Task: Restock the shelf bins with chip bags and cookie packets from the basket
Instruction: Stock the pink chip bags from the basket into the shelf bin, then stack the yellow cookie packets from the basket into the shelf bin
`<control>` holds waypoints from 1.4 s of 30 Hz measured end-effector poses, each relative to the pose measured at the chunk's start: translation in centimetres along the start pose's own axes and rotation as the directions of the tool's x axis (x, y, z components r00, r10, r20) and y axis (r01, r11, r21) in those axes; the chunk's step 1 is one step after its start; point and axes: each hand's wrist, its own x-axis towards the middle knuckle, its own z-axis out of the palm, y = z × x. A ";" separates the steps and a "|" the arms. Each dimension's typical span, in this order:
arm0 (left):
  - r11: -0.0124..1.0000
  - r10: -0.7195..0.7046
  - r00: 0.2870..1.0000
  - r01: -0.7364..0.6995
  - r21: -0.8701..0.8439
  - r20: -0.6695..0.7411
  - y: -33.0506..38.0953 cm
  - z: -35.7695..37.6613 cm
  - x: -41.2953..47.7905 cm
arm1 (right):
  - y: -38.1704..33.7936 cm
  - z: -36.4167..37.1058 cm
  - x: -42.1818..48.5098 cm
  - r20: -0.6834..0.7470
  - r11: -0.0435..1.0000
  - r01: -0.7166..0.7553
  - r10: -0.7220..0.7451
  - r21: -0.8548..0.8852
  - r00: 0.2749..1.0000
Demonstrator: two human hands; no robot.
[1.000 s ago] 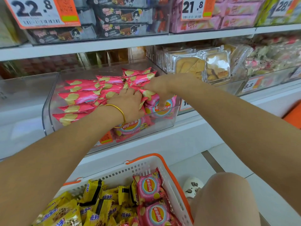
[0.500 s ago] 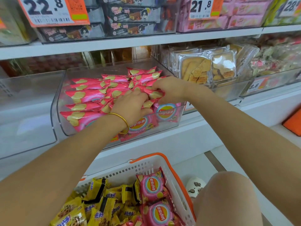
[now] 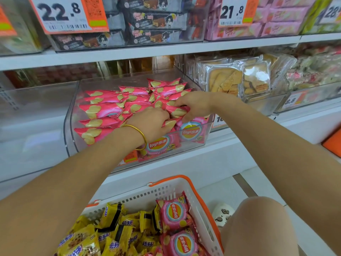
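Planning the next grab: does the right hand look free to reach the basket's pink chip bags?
Likely yes once it lets go: right hand grips a bag in the bin; pink bags in the basket lie uncovered.

Two hands: left hand [image 3: 149,121] and right hand [image 3: 194,106]. One basket [image 3: 147,194] at 6 o'clock, holding two pink chip bags [image 3: 174,211] with logos showing.

Pink chip bags [image 3: 103,109] stand packed in the clear bin [image 3: 70,126]; more, with yellow cookie packets [image 3: 114,228], fill the basket [image 3: 169,179]

Thin gold bangle [image 3: 144,139] on L wrist; white cartoon-face slipper [image 3: 222,213].
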 end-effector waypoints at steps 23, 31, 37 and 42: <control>0.904 -0.235 0.934 0.108 -0.415 -0.270 1.4 2.2 0.3 | 0.8 3.0 -3.5 -0.404 0.936 -0.298 0.203 -0.187 0.892; 0.917 -0.286 0.911 0.171 -0.361 -0.297 1.7 2.9 0.7 | 0.5 3.5 -2.6 -0.387 0.898 -0.367 0.258 -0.241 0.885; 0.965 -0.226 0.779 0.098 -0.242 -0.585 -0.5 1.6 -6.0 | -6.4 4.7 -4.6 -0.787 0.968 -0.237 0.080 -0.086 0.612; 0.958 -0.276 0.716 0.150 -0.244 -0.641 -4.8 3.1 -14.2 | -15.5 7.7 -2.8 -0.770 0.988 0.156 -0.092 0.010 0.632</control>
